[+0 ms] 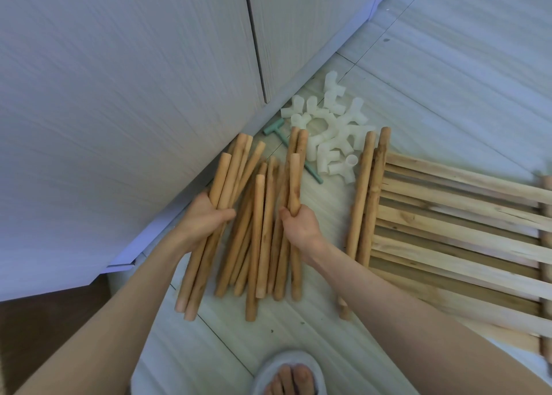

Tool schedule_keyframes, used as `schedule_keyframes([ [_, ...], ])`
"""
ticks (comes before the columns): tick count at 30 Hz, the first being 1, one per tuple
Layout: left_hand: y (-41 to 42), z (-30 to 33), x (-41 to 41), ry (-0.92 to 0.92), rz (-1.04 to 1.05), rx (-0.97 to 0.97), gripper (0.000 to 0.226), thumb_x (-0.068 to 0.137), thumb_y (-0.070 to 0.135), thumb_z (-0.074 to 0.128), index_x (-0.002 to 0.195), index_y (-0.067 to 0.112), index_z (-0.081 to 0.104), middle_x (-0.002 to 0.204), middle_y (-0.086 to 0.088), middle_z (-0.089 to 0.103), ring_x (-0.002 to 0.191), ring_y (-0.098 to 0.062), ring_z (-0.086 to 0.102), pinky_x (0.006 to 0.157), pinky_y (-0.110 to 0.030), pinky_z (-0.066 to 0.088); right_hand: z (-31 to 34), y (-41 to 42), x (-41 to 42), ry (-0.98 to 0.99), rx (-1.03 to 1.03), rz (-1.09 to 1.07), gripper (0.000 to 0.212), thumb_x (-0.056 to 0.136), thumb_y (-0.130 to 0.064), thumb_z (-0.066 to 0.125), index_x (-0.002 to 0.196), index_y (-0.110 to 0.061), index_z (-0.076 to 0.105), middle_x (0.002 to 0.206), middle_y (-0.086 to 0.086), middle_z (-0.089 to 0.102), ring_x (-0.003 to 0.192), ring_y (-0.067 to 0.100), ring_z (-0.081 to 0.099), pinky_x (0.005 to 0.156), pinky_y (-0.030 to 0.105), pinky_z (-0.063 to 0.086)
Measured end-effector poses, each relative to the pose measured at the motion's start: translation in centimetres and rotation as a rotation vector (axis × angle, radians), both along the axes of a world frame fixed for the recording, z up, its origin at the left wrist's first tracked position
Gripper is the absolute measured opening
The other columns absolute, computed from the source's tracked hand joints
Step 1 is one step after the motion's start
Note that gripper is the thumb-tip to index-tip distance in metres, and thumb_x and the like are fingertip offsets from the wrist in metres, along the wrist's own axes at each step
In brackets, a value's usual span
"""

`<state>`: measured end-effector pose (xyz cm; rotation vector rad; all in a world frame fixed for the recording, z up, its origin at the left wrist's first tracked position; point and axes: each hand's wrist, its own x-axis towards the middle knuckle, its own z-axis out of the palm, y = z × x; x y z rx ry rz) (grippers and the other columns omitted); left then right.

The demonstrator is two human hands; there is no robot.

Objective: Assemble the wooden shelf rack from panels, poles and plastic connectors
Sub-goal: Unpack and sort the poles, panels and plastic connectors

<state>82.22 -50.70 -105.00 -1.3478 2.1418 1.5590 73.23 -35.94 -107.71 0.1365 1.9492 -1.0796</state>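
Observation:
Several wooden poles [257, 236] lie in a loose bundle on the tiled floor. My left hand [203, 218] grips two poles [222, 182] at their middle, lifted above the pile. My right hand [300, 224] grips one pole [294, 182] a little to the right. Two more poles [366, 194] lie beside the slatted wooden panels [460, 227] stacked at the right. A heap of white plastic connectors [334, 132] sits on the floor behind the poles.
A small green plastic hammer [277, 132] lies between the poles and the connectors. White cabinet doors [119, 96] fill the left and top. My foot in a slipper [291, 376] stands at the bottom edge. Bare floor tiles [448, 66] show beyond the connectors.

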Motion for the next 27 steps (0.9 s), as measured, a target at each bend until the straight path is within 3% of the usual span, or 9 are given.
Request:
schedule_keyframes([
  [4,-0.3,0.5,0.2,-0.021,0.019,0.096,0.014,0.076,0.003,0.069,0.086,0.008,0.059,0.073,-0.005,0.062,0.061,-0.010,0.061,0.051,-0.017,0.049,0.7,-0.1,-0.3,-0.079,-0.111,-0.025,0.031,0.093,-0.019,0.053,0.120,-0.004,0.054,0.113,0.015,0.063,0.104,0.029,0.060,0.094,0.044,0.049],
  [8,-0.2,1.1,0.5,-0.025,0.084,0.289,0.008,0.080,0.001,0.062,0.087,0.000,0.064,0.075,-0.017,0.064,0.062,-0.020,0.063,0.062,-0.032,0.055,1.3,0.0,-0.1,-0.342,-0.275,-0.166,0.021,0.086,-0.004,0.058,0.107,-0.003,0.062,0.089,0.011,0.068,0.079,0.022,0.066,0.076,0.035,0.057],
  [11,0.3,1.2,0.4,-0.026,0.132,0.339,0.009,0.080,0.000,0.061,0.089,-0.001,0.061,0.069,-0.015,0.059,0.057,-0.019,0.059,0.055,-0.030,0.053,1.3,0.2,0.1,-0.426,-0.308,-0.175,0.020,0.085,-0.003,0.058,0.103,0.003,0.063,0.075,0.013,0.064,0.067,0.021,0.063,0.071,0.036,0.057],
  [15,0.8,1.1,0.2,-0.027,0.144,0.382,0.006,0.081,0.008,0.066,0.081,0.006,0.060,0.065,-0.008,0.055,0.056,-0.017,0.053,0.054,-0.028,0.047,1.3,0.5,0.4,-0.471,-0.340,-0.166,0.020,0.084,-0.001,0.057,0.102,0.005,0.063,0.073,0.013,0.063,0.066,0.021,0.061,0.073,0.037,0.055],
  [20,1.0,1.1,0.3,-0.011,0.162,0.546,0.028,0.067,0.028,0.077,0.081,0.011,0.060,0.064,-0.002,0.056,0.054,-0.014,0.053,0.053,-0.025,0.048,1.7,0.7,0.6,-0.497,-0.403,-0.151,0.021,0.082,0.002,0.060,0.103,0.006,0.063,0.076,0.013,0.065,0.067,0.020,0.064,0.064,0.032,0.057],
  [23,1.2,0.9,0.5,-0.031,0.172,0.482,0.057,0.052,0.038,0.081,0.099,0.014,0.060,0.063,0.000,0.062,0.055,-0.014,0.058,0.058,-0.030,0.052,1.7,0.8,0.5,-0.494,-0.433,-0.150,0.020,0.084,0.000,0.060,0.103,0.006,0.061,0.074,0.011,0.066,0.065,0.020,0.064,0.065,0.035,0.058],
  [27,1.2,0.5,0.8,-0.015,0.176,0.375,0.055,0.057,0.034,0.084,0.103,0.023,0.056,0.072,-0.003,0.065,0.056,-0.014,0.063,0.054,-0.029,0.052,1.5,1.0,0.1,-0.527,-0.473,-0.227,0.016,0.085,0.002,0.057,0.101,0.001,0.056,0.068,0.011,0.060,0.060,0.021,0.061,0.071,0.038,0.056],
])
